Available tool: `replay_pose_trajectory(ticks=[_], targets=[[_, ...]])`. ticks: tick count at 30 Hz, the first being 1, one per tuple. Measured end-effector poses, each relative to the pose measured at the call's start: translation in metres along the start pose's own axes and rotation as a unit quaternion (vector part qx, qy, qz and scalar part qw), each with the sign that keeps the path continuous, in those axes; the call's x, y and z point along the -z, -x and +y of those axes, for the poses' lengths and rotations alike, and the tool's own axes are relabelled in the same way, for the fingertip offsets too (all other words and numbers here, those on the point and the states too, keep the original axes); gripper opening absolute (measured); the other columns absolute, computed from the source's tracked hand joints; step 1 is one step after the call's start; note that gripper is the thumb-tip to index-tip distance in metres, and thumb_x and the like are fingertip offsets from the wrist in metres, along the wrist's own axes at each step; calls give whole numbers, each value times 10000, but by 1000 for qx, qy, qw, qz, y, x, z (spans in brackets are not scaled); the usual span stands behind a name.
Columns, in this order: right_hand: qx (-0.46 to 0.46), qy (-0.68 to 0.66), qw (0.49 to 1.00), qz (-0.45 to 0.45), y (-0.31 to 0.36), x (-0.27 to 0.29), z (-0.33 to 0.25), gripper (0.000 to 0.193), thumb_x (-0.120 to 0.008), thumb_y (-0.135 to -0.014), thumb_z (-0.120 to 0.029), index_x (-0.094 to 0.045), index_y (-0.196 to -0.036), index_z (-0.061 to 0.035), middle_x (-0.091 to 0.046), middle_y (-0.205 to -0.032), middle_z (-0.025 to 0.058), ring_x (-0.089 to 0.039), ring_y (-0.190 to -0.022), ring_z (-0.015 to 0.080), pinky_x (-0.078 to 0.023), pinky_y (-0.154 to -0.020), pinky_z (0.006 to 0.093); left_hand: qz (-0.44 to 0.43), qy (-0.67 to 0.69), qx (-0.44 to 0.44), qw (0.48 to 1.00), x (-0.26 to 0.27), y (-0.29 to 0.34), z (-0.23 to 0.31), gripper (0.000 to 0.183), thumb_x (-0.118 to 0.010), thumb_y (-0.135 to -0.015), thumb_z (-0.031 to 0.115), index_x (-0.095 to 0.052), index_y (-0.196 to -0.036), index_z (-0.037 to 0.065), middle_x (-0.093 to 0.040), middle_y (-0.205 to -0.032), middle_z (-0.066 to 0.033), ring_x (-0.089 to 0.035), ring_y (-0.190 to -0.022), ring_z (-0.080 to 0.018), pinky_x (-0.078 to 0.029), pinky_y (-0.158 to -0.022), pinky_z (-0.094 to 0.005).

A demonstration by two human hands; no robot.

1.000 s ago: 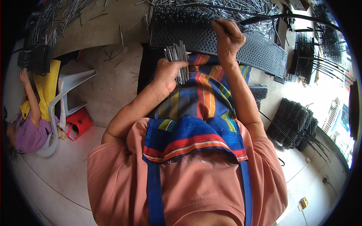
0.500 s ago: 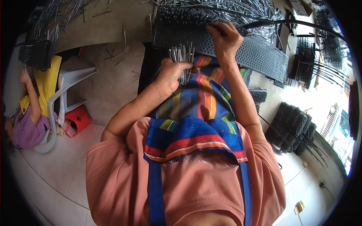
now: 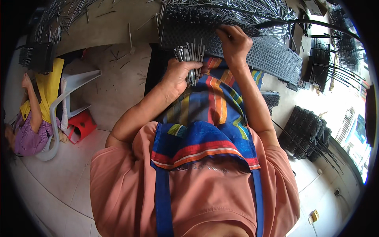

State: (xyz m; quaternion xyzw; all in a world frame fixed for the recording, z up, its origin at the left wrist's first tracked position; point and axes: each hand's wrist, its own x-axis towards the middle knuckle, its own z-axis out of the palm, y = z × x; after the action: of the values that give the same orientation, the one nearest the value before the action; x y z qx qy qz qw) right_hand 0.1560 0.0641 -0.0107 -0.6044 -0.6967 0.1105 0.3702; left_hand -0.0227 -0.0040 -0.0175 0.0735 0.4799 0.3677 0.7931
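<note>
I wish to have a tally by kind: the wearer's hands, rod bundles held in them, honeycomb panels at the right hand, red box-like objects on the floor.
Left hand and right hand: 2
Rod bundle: 1
Honeycomb panel: 1
Red box-like object: 1
Total: 5

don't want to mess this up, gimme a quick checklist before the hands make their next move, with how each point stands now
1) Bundle of thin silvery metal rods gripped in the left hand: ok
2) Rod tips level within that bundle: not ok, they stand at uneven heights
3) Right hand holding a rod: cannot tell, its fingertips are too small and dark to read
4) Bare holes on the long dark perforated panel: ok, many show toward its right end
5) Panel firmly fixed: cannot tell, no fastening is visible
6) More rods nearby: ok, a heap of loose silvery rods lies beyond the panel
</note>
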Motion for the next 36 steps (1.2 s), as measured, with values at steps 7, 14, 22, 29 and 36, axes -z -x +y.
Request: replay_pose_trajectory(ticks=[7,14,22,29,36], targets=[[-320,-309,857,-260,19,10,-16,143,-743,-765,-122,-695,-752,13,-612,-623,12,-538,-576,63,-416,-504,260,-47,-9,-24,999,-9,3,-3,224,-632,-825,-21,-647,-1048,-40,-706,-885,-168,-711,-765,-264,-594,-680,-358],[-377,-384,822,-184,34,4,-22,73,-735,-787,-56,-689,-804,-2,-596,-621,-4,-464,-499,39,-348,-445,202,-41,-6,-30,999,-11,7,-1,211,-615,-834,-25,-650,-1041,-39,-704,-875,-162,-708,-739,-251,-595,-638,-347],[-378,-423,816,-110,29,8,-20,149,-707,-820,-52,-689,-952,16,-629,-685,29,-552,-525,82,-438,-496,213,-48,-69,-56,995,-16,12,2,187,-637,-816,-23,-665,-1001,-20,-703,-833,-137,-691,-670,-220,-572,-578,-313],[-383,-365,839,-127,21,36,-11,48,-675,-852,-47,-680,-848,0,-619,-658,35,-574,-543,97,-471,-527,230,-4,-60,-56,997,-12,3,-6,180,-638,-791,-76,-674,-964,-41,-706,-871,-137,-703,-731,-231,-583,-620,-336],[-163,-358,912,114,-2,28,14,33,-703,-813,22,-694,-844,14,-653,-745,29,-606,-617,83,-484,-566,204,7,17,12,1000,-9,2,-14,122,-622,-775,-97,-670,-881,-63,-701,-841,-184,-705,-706,-284,-595,-655,-383]])
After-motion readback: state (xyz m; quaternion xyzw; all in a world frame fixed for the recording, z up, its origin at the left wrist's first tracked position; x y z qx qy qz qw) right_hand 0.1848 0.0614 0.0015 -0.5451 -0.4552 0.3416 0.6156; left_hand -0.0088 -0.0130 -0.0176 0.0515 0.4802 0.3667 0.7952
